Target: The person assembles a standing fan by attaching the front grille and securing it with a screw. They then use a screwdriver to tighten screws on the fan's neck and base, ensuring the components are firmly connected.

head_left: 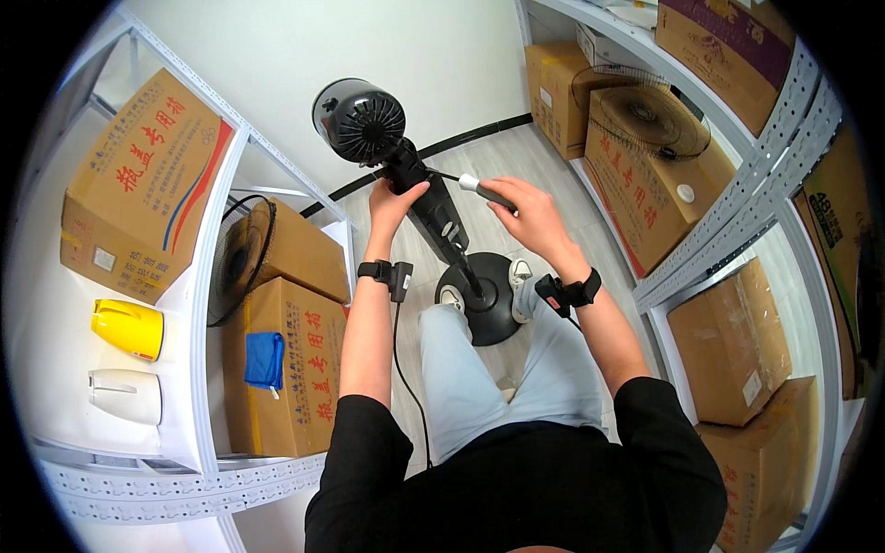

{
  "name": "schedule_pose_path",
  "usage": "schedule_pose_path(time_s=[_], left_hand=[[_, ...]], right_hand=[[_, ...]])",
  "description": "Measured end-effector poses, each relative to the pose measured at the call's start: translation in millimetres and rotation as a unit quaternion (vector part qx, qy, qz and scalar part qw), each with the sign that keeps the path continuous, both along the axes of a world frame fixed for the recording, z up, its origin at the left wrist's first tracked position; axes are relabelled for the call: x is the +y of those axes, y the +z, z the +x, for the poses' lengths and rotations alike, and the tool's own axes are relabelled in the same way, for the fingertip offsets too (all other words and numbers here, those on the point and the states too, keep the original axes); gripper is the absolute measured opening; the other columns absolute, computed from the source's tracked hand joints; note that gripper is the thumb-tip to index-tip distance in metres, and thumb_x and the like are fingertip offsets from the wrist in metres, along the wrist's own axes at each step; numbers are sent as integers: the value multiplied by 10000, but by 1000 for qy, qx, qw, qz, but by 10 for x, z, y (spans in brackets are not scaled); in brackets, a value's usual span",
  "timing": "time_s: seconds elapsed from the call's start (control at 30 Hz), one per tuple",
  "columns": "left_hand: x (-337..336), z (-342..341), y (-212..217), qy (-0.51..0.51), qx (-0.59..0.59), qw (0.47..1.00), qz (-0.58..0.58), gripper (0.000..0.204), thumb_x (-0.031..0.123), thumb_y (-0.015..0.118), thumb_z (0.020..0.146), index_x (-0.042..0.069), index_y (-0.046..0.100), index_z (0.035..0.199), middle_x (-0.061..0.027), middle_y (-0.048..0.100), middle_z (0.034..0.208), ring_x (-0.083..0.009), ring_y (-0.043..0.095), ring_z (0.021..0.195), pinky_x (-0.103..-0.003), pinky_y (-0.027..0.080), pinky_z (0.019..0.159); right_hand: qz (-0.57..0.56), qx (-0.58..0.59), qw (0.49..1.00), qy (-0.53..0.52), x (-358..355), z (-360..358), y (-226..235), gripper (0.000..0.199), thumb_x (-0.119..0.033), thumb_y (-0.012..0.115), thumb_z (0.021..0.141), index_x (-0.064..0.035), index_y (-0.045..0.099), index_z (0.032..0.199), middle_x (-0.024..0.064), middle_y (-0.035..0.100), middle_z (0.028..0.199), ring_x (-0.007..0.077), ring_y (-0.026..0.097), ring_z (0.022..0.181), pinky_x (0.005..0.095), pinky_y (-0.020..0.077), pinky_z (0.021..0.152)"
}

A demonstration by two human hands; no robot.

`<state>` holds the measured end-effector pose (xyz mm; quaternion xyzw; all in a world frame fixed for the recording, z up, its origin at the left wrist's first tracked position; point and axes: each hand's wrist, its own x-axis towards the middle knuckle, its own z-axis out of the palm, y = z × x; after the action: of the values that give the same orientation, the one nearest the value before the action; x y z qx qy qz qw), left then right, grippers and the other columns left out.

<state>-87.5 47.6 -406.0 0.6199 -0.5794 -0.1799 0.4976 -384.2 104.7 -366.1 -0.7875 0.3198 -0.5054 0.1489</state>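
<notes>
A black pedestal fan [426,217] without its guard or blades stands before me, its round base [495,320] on the floor by my shoes. The motor housing [361,120] at its top has a vented cover. My left hand [393,205] is closed around the neck just below the motor housing, thumb across the front. In my right hand [536,215] is a screwdriver [489,192] with a grey and white handle. Its thin shaft points left at the neck; whether the tip touches a screw cannot be made out. Both wrists wear black straps with small devices.
White metal shelves [304,184] flank me, holding cardboard boxes [147,184]. One wire fan guard [650,111] and a white round cap [685,194] lie on a right-hand box; another guard [241,258] leans at left. Yellow [129,329] and white [126,396] kettles and a blue pouch [265,360] are left.
</notes>
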Motion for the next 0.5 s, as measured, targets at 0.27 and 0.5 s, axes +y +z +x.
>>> schedule_pose_path(time_s=[0.27,0.5], left_hand=[[33,57,20,5,4,1000,-6,572,379,843,633,-44,649,965,-138,703,922,-205,674,833,-302,514,751],[74,-7,92,0,2,1000,15,537,300,836,687,-41,628,1047,-110,697,996,-176,657,891,-289,499,811]], right_hand=[[271,-81,957,64,-92,11,-56,331,-157,685,860,-94,648,1183,61,677,936,128,642,718,265,510,639],[53,-79,995,-3,8,151,-416,316,-95,687,841,-107,660,1155,93,671,1056,187,653,782,273,519,661]])
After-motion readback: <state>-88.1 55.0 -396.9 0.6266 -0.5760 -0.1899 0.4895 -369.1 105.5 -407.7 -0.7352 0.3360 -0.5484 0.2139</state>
